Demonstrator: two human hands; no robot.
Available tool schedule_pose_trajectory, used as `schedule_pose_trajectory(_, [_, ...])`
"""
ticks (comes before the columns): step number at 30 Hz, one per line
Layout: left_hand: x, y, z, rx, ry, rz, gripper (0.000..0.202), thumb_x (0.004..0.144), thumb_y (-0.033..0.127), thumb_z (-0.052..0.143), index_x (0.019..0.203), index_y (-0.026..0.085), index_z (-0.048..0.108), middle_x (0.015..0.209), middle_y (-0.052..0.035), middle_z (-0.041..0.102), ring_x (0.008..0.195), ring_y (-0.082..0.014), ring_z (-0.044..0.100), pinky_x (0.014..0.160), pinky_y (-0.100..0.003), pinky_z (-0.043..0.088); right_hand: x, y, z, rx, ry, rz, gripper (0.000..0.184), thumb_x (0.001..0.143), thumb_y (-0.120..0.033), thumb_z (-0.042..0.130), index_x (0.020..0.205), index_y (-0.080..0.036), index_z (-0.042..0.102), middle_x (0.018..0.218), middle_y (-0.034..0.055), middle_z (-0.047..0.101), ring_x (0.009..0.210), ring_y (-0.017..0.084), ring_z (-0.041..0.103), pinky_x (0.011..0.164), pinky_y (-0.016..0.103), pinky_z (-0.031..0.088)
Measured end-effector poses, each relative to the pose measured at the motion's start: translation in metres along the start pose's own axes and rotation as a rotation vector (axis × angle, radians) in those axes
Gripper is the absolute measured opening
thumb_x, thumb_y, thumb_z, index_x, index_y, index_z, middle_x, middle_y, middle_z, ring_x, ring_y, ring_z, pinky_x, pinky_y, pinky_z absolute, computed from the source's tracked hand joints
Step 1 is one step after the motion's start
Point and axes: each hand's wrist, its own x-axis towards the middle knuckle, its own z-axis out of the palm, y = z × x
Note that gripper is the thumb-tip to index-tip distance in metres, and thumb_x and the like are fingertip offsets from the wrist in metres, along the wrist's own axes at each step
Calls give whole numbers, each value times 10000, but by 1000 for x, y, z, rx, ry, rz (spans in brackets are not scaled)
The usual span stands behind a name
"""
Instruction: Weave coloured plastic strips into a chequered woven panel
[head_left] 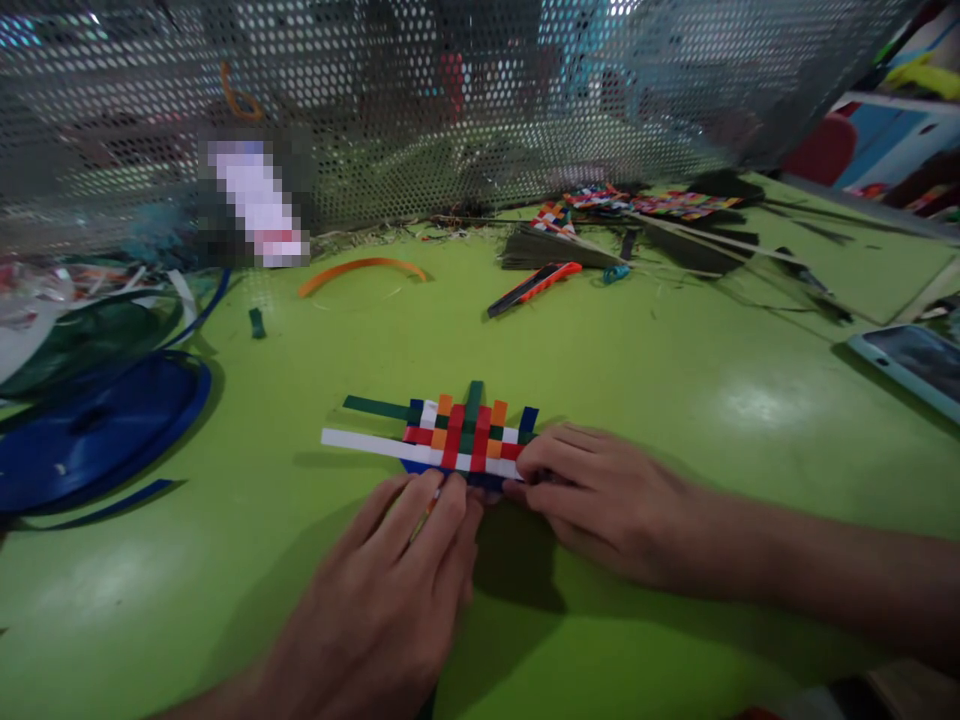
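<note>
A small mat woven from coloured strips (461, 435) in red, white, green, orange and blue lies on the green table (660, 400) just ahead of me. A long white strip and a dark green one stick out to its left. My left hand (397, 590) rests at the mat's near edge, fingers together and pressing on a blue strip there. My right hand (600, 495) lies at the mat's right end, fingers curled and pinching the strip ends.
A blue strap coil (90, 430) lies at the left. An orange strip (360, 270), a red and black tool (536, 285) and more woven pieces (637, 200) sit farther back before a perforated metal screen (450, 100). A phone (915, 365) lies at the right.
</note>
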Motion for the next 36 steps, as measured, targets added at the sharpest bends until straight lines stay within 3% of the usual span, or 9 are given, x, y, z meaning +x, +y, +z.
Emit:
schedule_pose_trajectory(8, [2, 1, -5, 51, -7, 19, 306, 983, 116, 466, 1202, 3, 647, 1134, -177, 701, 1039, -334, 624, 925, -491, 447, -2, 1, 1, 8, 6, 10, 194, 947, -102, 507, 914, -100, 698, 908, 114, 660, 863, 203, 574, 787, 347, 535])
schedule_pose_trajectory(15, [0, -3, -6, -36, -4, 6, 311, 942, 54, 435, 1142, 83, 672, 1077, -159, 668, 1008, -324, 615, 904, -489, 481, -2, 4, -5, 151, -69, 143, 326, 968, -187, 530, 1279, -100, 580, 1143, 146, 658, 1010, 228, 610, 879, 392, 561])
schedule_pose_trajectory(24, [4, -4, 3, -184, 65, -56, 264, 972, 62, 422, 1099, 104, 650, 1123, -130, 646, 1032, -267, 588, 891, -437, 530, 4, 2, 2, 126, -22, 175, 271, 941, -120, 507, 1180, -140, 634, 1081, 116, 664, 947, 205, 615, 817, 359, 565])
schedule_pose_trajectory(31, [8, -11, 5, -259, 87, 20, 213, 966, 63, 451, 896, 105, 648, 1089, -118, 659, 1019, -245, 603, 907, -422, 545, 7, 5, -1, 158, -47, 185, 269, 927, -82, 512, 1124, -161, 677, 1099, 109, 640, 934, 188, 636, 798, 343, 569])
schedule_pose_trajectory(36, [8, -10, 2, -234, 112, 5, 218, 971, 63, 438, 986, 102, 652, 1071, -108, 666, 988, -242, 602, 861, -424, 542, 0, 1, -12, 150, -50, 230, 281, 944, -103, 514, 1188, -162, 641, 1112, 118, 635, 1027, 208, 612, 880, 381, 555])
